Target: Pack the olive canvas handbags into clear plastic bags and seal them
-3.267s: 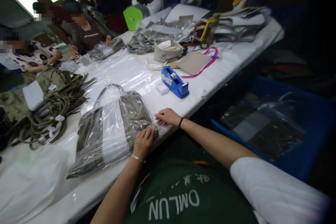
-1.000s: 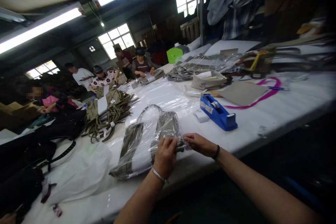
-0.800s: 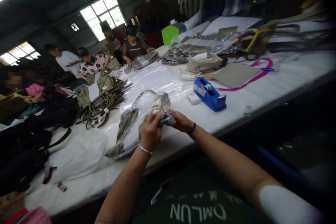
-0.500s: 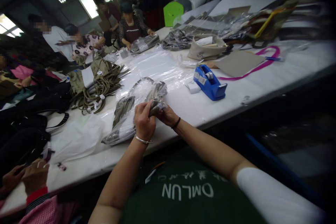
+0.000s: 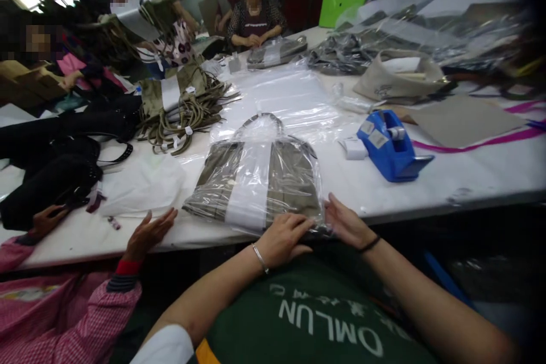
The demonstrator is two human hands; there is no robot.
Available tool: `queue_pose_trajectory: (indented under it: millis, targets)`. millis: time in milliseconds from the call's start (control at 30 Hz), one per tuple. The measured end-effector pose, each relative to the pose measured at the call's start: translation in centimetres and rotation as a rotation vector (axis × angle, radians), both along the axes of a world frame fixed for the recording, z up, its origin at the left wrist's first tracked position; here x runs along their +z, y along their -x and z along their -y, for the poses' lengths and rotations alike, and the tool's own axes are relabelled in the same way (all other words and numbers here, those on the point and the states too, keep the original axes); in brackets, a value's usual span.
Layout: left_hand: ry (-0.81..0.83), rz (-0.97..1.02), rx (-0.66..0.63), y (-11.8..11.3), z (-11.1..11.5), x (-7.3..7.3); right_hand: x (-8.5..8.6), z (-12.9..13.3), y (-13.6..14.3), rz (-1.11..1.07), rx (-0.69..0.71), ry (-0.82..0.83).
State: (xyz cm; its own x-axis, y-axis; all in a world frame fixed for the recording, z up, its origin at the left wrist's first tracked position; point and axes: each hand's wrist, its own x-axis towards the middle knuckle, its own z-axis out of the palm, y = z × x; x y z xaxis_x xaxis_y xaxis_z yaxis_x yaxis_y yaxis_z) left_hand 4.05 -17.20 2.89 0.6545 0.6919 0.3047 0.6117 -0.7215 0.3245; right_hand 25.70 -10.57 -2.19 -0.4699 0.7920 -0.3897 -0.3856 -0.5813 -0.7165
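Note:
A handbag (image 5: 294,173), olive-grey with a raised handle, lies flat on the table inside a clear plastic bag (image 5: 256,128). A white paper band (image 5: 249,182) runs across its middle. My left hand (image 5: 290,236) rests on the near edge of the wrapped bag, fingers stretched out and lying flat. At the bag's near right corner is my right hand (image 5: 346,220), its fingers extended against the plastic edge and the thumb apart. The undersides of the right fingers are partly hidden.
A blue tape dispenser (image 5: 386,148) stands to the right. Olive bags with straps (image 5: 183,102) are piled behind left, black bags (image 5: 63,165) further left. A co-worker's hand (image 5: 151,233) is close on the left. Plastic sheets (image 5: 281,94) lie beyond; a beige fabric container (image 5: 396,77) stands back right.
The wrapped bag has gone from bunched up in my hands to spread flat. My hands have moved right and apart. A co-worker's hand at left has opened; another person lifts olive bags.

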Motion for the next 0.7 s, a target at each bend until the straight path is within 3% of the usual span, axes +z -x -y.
queue_pose_trajectory:
  millis: [100, 233, 367, 433, 533, 600, 700]
  targets:
    - [-0.058, 0.115, 0.054, 3.0, 0.1, -0.1, 1.1, -1.1, -1.7, 0.048, 0.001, 0.132]
    - [-0.227, 0.201, 0.484, 9.8, -2.1, 0.4, 2.0, -3.0, 0.0, 0.158, 0.014, 0.123]
    - [-0.215, 0.095, 0.872, 18.2, -4.2, -0.4, 1.9, -4.3, 2.3, 0.295, 0.054, 0.112]
    - [-0.102, 0.034, 1.047, 21.5, -4.7, -0.7, 1.5, -4.8, 2.9, 0.361, 0.042, 0.099]
    - [0.247, -0.026, 1.230, 24.0, -5.6, -0.6, 0.6, -4.9, 3.0, 0.440, -0.001, 0.071]
    - [0.451, -0.037, 1.257, 24.4, -6.5, -0.3, 0.1, -4.9, 2.8, 0.476, -0.017, 0.053]
    - [0.563, -0.026, 1.268, 24.6, -7.7, 0.6, -0.5, -4.9, 2.6, 0.499, -0.003, 0.006]
